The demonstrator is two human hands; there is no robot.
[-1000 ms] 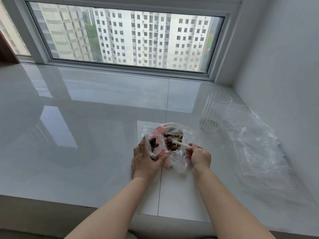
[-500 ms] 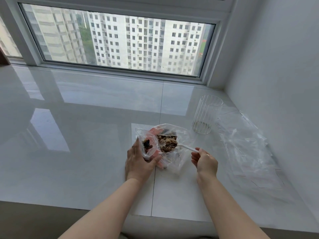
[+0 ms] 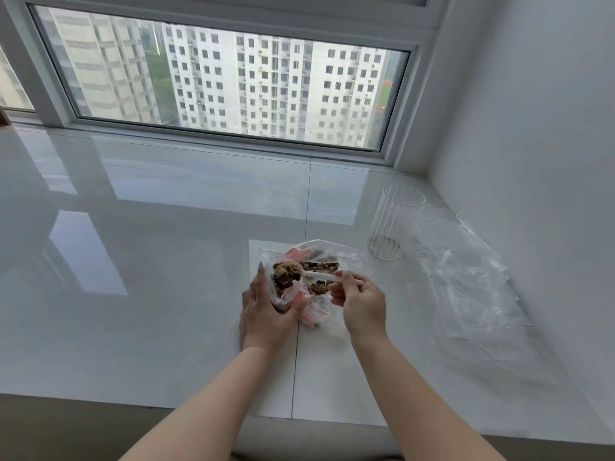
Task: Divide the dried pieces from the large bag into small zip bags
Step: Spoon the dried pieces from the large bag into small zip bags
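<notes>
Since the earlier frame, the right hand (image 3: pixel 361 302) had swung its pinched spoon (image 3: pixel 301 273), loaded, over the small bag (image 3: pixel 283 287) gripped by the left hand (image 3: pixel 263 314); the large bag (image 3: pixel 327 261) sat on the counter (image 3: pixel 166 294).

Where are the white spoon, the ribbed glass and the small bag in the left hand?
white spoon (image 3: pixel 321 276): head view, on the handle between bowl and fingers.
ribbed glass (image 3: pixel 392 224): head view, on its side wall.
small bag (image 3: pixel 285 287): head view, on the filled front held by the left hand (image 3: pixel 263 314).
</notes>
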